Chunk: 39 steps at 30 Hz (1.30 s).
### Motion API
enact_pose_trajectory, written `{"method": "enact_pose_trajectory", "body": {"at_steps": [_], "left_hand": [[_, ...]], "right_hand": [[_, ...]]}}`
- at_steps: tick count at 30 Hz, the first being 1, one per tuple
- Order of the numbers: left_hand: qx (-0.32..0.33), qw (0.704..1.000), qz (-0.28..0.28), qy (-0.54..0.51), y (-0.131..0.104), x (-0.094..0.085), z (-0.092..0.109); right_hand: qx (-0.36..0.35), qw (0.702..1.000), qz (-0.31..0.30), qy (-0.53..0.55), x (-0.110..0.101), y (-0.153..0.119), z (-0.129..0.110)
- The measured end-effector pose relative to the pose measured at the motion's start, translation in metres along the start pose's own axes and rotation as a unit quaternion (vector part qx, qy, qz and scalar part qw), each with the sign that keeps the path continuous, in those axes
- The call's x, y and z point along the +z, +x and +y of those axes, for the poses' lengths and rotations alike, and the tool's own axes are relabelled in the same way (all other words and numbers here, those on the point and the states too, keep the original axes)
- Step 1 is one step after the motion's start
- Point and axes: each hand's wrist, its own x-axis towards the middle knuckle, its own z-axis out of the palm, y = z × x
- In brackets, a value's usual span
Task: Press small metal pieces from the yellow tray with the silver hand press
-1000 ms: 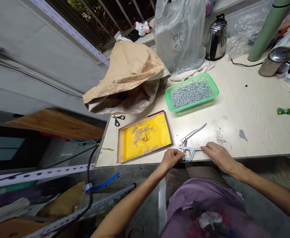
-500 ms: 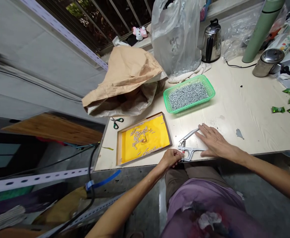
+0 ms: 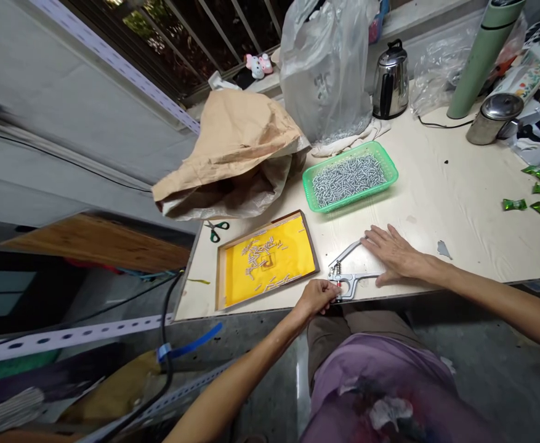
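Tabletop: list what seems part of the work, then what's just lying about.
Likely in use: pliers-like tool, being handled; yellow-lined tray with small pieces; probably green basket of metal pieces.
Apparently lying about: scissors, kettle, green flask, green packets.

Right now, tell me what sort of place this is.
Likely a workshop: a green plastic basket of small silvery pieces and a grey metal hand tool on a pale wooden table.
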Motion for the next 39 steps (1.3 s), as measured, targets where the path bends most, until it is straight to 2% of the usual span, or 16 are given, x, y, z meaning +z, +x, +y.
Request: {"method": "enact_pose_trajectory", "body": {"at_steps": [8,19,27,32,37,39], "left_hand": [[-0.016,0.999,0.022,-0.027,-0.002,0.004,-0.002],[-0.018,0.997,0.047,-0.055,-0.005,0.008,-0.002],[-0.024,0.996,0.046,-0.072,-0.007,0.009,-0.001],[-0.022,0.996,0.046,-0.071,-0.004,0.010,-0.004],[-0.008,0.998,0.055,-0.036,-0.005,0.008,-0.010],[0.042,0.993,0.099,0.038,-0.010,0.009,-0.013]], "right_hand": [[0.013,1.000,-0.021,-0.016,-0.016,0.011,-0.008],[0.012,1.000,-0.007,0.000,-0.016,0.004,-0.009],[-0.002,1.000,0.010,0.015,-0.007,-0.003,-0.004],[0.005,0.999,0.029,0.027,-0.009,-0.002,-0.006],[0.006,1.000,0.003,0.029,-0.021,-0.003,-0.015],[0.003,0.999,0.001,0.032,-0.024,-0.005,-0.019]]}}
